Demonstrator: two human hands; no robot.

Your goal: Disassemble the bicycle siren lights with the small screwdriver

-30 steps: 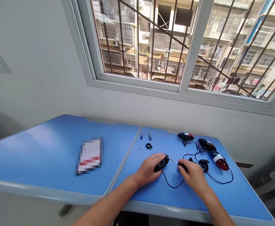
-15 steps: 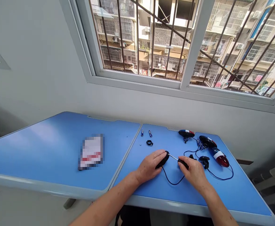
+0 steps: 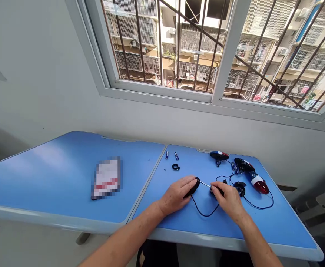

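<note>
On the blue table, my left hand (image 3: 177, 195) is closed round a black rounded device (image 3: 193, 188) with a black cable running from it. My right hand (image 3: 228, 199) grips the dark handle of a screwdriver (image 3: 205, 184), whose metal shaft points left and meets the upper right end of the device. A black ring clamp (image 3: 175, 167) lies behind my left hand, with two batteries (image 3: 176, 156) farther back. The device's underside and much of its body are hidden by my fingers.
At the right lie a red, white and blue lamp (image 3: 259, 184), two similar black-bodied units (image 3: 219, 155), more batteries, black mounts (image 3: 239, 188) and looping cables. A blurred white and red packet (image 3: 106, 178) rests on the left table. A barred window rises behind.
The view has shifted slightly. My right fingers have changed their hold a little on the screwdriver handle; my left hand keeps its hold on the device.
</note>
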